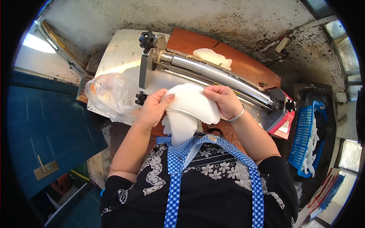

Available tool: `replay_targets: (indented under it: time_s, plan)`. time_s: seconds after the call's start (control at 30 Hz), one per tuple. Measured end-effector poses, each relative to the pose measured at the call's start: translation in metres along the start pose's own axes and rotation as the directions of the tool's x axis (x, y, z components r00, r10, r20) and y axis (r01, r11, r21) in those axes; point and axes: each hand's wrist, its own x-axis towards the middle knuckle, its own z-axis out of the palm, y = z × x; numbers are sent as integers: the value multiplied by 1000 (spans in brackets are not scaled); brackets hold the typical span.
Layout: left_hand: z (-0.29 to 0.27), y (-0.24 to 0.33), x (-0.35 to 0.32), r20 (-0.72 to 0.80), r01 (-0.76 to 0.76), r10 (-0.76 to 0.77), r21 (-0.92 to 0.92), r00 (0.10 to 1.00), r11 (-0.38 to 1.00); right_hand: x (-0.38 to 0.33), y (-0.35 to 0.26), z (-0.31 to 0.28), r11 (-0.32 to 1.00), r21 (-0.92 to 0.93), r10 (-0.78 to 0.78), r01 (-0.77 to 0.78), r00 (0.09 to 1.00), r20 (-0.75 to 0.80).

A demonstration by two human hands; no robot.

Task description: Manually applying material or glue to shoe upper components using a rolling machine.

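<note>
A white, flat, curved piece of soft sheet material (192,99) is stretched between my two hands, in front of a roller machine. Its lower left edge looks finely toothed. My left hand (154,108) pinches its left side between thumb and fingers. At its upper right edge, my right hand (225,101) has a similar pinch. A second white piece with a toothed edge (183,124) hangs just below, over my apron; whether it is joined to the first I cannot tell. The machine's steel rollers (216,78) lie just beyond my hands.
Behind the rollers, another white piece (213,57) lies on a reddish-brown board (192,40). A clear plastic bag (110,93) sits left of the machine. Black knobs (147,40) stick up at its left end. A blue basket (303,135) with white strips stands right; a blue door (53,129) is left.
</note>
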Motion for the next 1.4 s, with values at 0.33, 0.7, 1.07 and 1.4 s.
replay_targets:
  time_s: [0.33,0.7,1.07,1.4]
  plan:
    - [3,1,16,-210,54,145,723,967,689,3,17,-3,877,-451,-278,166,941,-193]
    - [1,-8,47,-130,224,-185,676,974,702,57,-40,-22,-119,-992,-601,30,794,97]
    - [12,-4,50,-196,197,-83,687,977,699,100,-55,-36,69,-982,-277,-177,942,-189]
    - [-51,-1,-9,-150,60,-31,194,988,979,-13,-20,-13,-634,-631,-529,447,345,776]
